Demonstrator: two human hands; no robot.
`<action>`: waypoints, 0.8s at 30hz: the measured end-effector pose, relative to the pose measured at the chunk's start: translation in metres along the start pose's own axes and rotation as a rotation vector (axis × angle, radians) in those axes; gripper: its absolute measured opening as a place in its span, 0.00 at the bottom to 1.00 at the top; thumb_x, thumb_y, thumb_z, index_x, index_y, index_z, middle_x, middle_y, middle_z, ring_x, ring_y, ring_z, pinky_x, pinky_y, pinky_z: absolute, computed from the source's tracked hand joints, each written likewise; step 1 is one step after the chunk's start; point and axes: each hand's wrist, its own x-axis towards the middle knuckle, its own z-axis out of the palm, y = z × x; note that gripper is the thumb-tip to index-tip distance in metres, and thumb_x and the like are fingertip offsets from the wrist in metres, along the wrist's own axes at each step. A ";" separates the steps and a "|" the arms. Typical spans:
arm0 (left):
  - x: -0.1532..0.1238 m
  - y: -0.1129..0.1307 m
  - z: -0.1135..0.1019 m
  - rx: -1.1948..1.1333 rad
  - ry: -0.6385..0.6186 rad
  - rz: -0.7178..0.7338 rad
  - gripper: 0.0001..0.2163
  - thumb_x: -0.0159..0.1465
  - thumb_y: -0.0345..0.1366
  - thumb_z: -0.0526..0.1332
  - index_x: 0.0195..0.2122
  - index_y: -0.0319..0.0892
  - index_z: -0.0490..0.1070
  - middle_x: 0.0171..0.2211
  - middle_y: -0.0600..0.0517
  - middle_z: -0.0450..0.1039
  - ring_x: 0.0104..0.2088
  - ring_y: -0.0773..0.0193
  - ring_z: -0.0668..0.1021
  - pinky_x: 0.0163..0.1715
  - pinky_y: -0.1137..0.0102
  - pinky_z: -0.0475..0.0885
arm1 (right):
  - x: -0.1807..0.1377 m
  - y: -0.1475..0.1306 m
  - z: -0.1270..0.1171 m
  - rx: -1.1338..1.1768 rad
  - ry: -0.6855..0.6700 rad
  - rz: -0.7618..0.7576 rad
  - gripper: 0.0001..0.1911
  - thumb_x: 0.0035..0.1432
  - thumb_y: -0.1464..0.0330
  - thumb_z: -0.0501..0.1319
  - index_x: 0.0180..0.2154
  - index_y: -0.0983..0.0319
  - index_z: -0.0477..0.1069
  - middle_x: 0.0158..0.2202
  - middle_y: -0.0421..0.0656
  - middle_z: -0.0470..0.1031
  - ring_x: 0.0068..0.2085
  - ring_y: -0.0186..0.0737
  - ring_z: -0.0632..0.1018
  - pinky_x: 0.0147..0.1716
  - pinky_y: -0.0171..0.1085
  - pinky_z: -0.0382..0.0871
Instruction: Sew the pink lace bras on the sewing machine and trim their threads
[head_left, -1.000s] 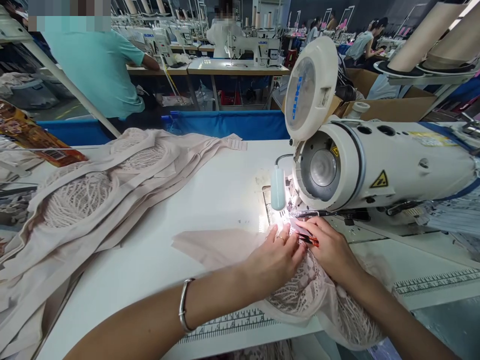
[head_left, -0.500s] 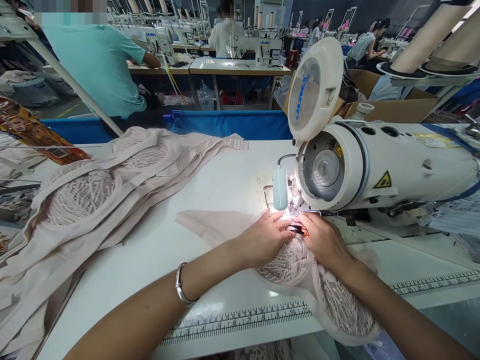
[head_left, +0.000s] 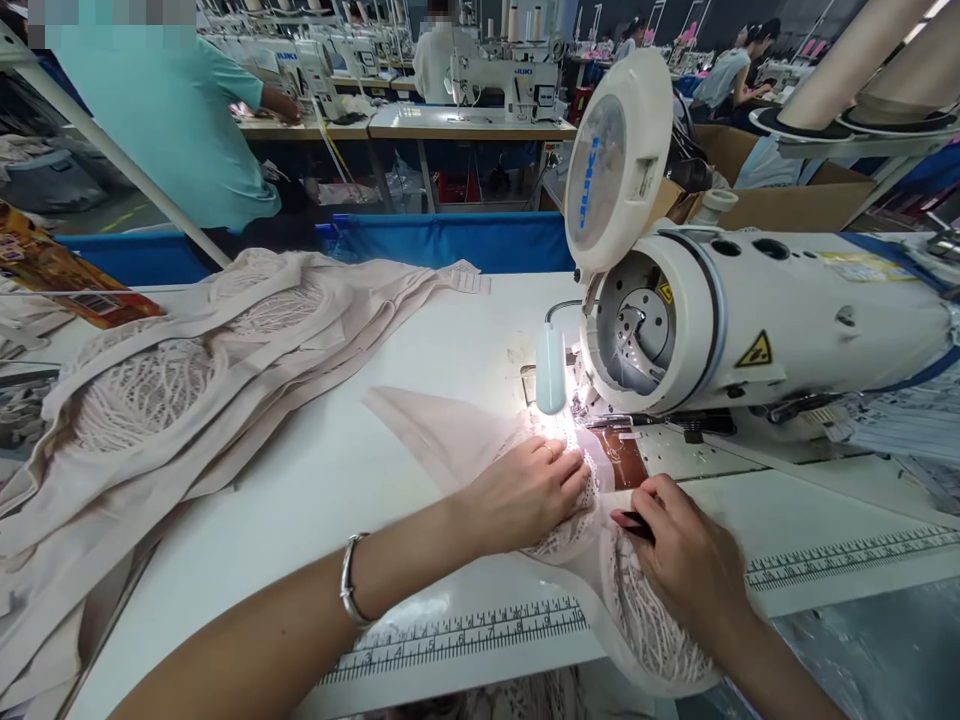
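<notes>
My left hand (head_left: 529, 490) lies flat, fingers stretched, on a pale pink lace garment piece (head_left: 465, 440) just before the needle area of the white sewing machine (head_left: 750, 320). My right hand (head_left: 682, 560) rests lower right on the lace, fingers curled around a small dark tool with a red part (head_left: 636, 523); its shape is mostly hidden. A small lamp (head_left: 550, 370) lights the cloth under the machine head. A silver bracelet sits on my left wrist.
A heap of similar pink lace garments (head_left: 172, 390) covers the table's left side. Ruler strips (head_left: 465, 635) run along the white table's front edge. A person in a teal shirt (head_left: 172, 120) stands behind, by rows of sewing machines. Thread cones (head_left: 862, 70) stand upper right.
My right hand has drawn back from the needle toward me, with the tool. The left hand has slid slightly back and flattened on the lace. The machine's handwheel looks turned.
</notes>
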 end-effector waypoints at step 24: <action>0.004 -0.009 -0.004 -0.076 0.013 -0.035 0.19 0.75 0.43 0.49 0.40 0.36 0.74 0.41 0.43 0.76 0.49 0.52 0.73 0.53 0.56 0.65 | 0.051 0.036 0.028 0.170 -0.298 -0.072 0.35 0.49 0.77 0.54 0.59 0.55 0.72 0.42 0.42 0.84 0.42 0.42 0.82 0.41 0.36 0.76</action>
